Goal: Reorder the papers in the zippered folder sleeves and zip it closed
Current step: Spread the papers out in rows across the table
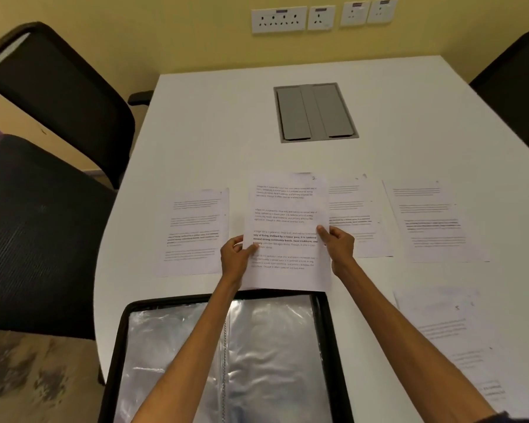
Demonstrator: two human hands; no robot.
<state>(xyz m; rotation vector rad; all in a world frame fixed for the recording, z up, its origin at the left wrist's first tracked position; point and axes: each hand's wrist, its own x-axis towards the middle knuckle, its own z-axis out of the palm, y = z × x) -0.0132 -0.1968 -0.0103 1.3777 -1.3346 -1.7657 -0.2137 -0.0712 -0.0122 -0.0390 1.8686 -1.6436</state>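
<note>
- The zippered folder [119, 337] lies open at 6 o'clock, on the table's [226, 132] near edge, its clear sleeves [272, 346] showing.
- Just beyond it, the left hand [235, 254] and right hand [338, 244] each pinch a side edge of a printed sheet [287, 270].
- Loose sheets [193, 233] lie at 9, 3 and 4 o'clock, with bare table toward 12.

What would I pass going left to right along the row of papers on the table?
leftmost flat sheet → left hand → held papers → right hand → half-hidden sheet → rightmost flat sheet
</note>
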